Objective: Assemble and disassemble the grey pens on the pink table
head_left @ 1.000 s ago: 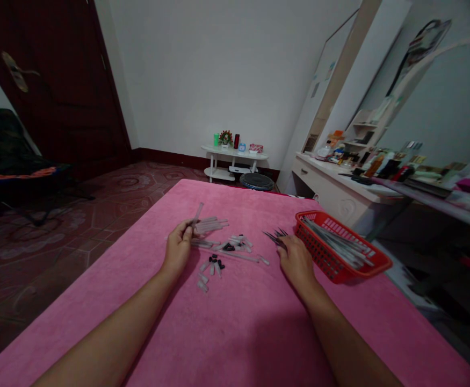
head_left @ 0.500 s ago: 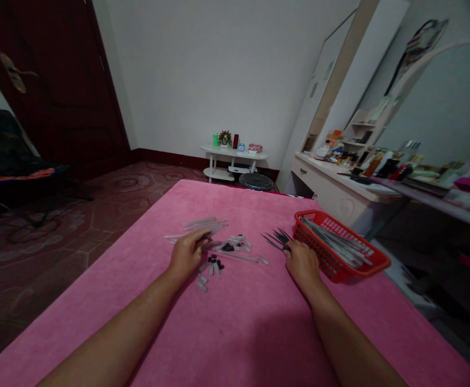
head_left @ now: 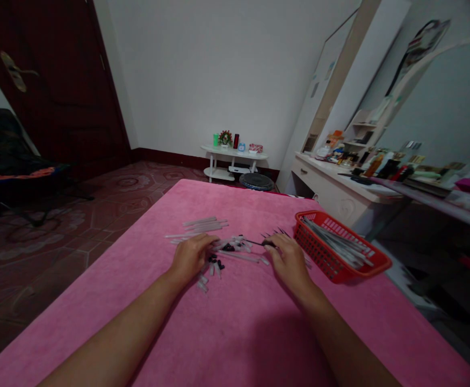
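Note:
My right hand point(head_left: 290, 260) pinches a thin black pen refill point(head_left: 254, 243), its narrow end pointing left. Under and behind that hand lie several more dark thin refills point(head_left: 283, 232) on the pink cloth, partly hidden. My left hand point(head_left: 192, 257) rests at the left of a small heap, its fingers drawn together; what they hold, if anything, is hidden. In the heap are clear pen caps point(head_left: 238, 243) and small black plugs point(head_left: 229, 248). Whitish pen tubes point(head_left: 204, 223) lie beyond my left hand. More clear caps point(head_left: 203, 282) are scattered nearer to me.
A red plastic basket point(head_left: 327, 263) with long greyish-white sticks point(head_left: 339, 242) stands right of my right hand. The pink cloth point(head_left: 226, 333) covers the table. A cluttered white dresser point(head_left: 339, 185) is at the right; a low white stand point(head_left: 235, 152) is by the wall.
My right hand has moved left from the dark bunch, with one refill now between its fingers. My left hand has lowered to the heap, and the whitish tube at its fingers no longer shows there.

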`<state>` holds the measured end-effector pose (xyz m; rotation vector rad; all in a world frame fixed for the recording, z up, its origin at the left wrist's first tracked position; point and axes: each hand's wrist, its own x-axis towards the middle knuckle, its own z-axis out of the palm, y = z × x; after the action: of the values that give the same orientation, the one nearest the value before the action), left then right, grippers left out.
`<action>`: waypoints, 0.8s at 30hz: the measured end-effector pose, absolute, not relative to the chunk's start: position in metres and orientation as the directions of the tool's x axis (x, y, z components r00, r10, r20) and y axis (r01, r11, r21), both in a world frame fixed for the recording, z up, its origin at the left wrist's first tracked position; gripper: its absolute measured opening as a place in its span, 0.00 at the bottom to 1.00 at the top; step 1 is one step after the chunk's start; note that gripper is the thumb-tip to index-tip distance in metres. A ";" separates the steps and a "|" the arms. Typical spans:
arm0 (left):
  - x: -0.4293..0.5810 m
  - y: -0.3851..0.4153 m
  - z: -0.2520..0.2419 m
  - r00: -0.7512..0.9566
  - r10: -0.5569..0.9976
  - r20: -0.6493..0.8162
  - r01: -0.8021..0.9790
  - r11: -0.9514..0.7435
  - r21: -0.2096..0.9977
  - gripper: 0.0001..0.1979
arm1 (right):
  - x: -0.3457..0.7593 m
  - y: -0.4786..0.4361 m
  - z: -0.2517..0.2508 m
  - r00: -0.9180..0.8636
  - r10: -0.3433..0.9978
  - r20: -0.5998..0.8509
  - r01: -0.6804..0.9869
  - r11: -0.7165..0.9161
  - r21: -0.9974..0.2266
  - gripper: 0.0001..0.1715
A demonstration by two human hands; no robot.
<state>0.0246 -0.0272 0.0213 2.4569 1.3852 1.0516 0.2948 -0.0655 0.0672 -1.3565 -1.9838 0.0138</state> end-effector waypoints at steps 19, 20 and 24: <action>0.032 -0.036 0.031 0.494 0.766 0.412 0.768 -0.606 0.206 0.25 | 0.289 -0.072 0.081 -0.392 0.784 0.480 0.854 0.505 -0.127 0.14; 0.031 -0.036 0.030 0.495 0.763 0.416 0.766 -0.609 0.205 0.25 | 0.289 -0.072 0.081 -0.398 0.783 0.477 0.853 0.507 -0.121 0.15; 0.032 -0.036 0.030 0.489 0.760 0.428 0.766 -0.609 0.205 0.25 | 0.285 -0.074 0.082 -0.380 0.794 0.474 0.867 0.485 -0.116 0.14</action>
<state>0.0316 -0.0360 0.0303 2.7220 1.3954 0.7721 0.2854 -0.0740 0.0816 -1.3730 -2.2632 -0.2072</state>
